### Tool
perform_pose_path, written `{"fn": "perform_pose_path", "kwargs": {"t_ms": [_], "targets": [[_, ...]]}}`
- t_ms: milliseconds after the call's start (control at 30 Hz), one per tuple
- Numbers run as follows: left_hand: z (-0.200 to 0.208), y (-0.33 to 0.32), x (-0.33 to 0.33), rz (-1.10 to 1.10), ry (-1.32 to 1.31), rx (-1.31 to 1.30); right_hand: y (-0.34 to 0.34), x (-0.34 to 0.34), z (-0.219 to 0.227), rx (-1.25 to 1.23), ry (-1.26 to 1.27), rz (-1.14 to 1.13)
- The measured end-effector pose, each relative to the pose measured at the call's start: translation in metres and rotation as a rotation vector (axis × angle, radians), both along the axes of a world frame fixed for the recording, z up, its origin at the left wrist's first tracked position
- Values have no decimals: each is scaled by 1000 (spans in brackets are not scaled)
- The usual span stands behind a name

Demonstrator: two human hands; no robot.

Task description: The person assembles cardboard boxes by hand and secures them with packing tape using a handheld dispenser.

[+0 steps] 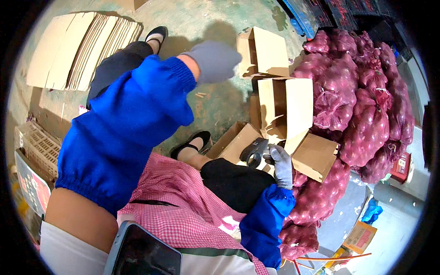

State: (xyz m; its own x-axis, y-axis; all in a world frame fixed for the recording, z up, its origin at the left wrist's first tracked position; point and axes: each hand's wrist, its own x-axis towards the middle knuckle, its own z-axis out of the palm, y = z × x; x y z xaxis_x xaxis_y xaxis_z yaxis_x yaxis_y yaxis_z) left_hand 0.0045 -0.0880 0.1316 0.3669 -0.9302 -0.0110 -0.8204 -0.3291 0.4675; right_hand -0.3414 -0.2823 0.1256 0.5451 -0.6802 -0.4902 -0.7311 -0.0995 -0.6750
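My left hand, in a grey glove under a blue sleeve, hangs above the floor beside an upright cardboard box. Its fingers are smeared and turned away, so their closing does not show. Closer to me, my right hand, in a grey knit glove, is closed around a dark tape dispenser. The dispenser is over the opening of a low cardboard box, above my knee. A second upright box with raised flaps stands between the two hands' positions, and a brown flap sticks out behind my right hand.
Red mesh sacks of onions are piled along the right. Flat cardboard sheets are stacked at the far left, above a plastic crate. A phone is at my front. Blue and black crates stand at the far right.
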Motion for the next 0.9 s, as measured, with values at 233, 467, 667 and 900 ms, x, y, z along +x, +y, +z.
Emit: {"fn": "perform_pose_path", "kwargs": {"t_ms": [233, 467, 667, 900], "targets": [[3, -8, -12, -38, -104, -36, 1, 8, -2, 90, -35, 13], [0, -7, -22, -168, -92, 89, 3, -8, 2, 50, 8, -28], [-10, -1, -23, -161, -3, 81, 0, -19, -8, 60, -2, -158], [-64, 7, -113, -208, 1146, -9, 54, 24, 51, 358, -436, -145]]}}
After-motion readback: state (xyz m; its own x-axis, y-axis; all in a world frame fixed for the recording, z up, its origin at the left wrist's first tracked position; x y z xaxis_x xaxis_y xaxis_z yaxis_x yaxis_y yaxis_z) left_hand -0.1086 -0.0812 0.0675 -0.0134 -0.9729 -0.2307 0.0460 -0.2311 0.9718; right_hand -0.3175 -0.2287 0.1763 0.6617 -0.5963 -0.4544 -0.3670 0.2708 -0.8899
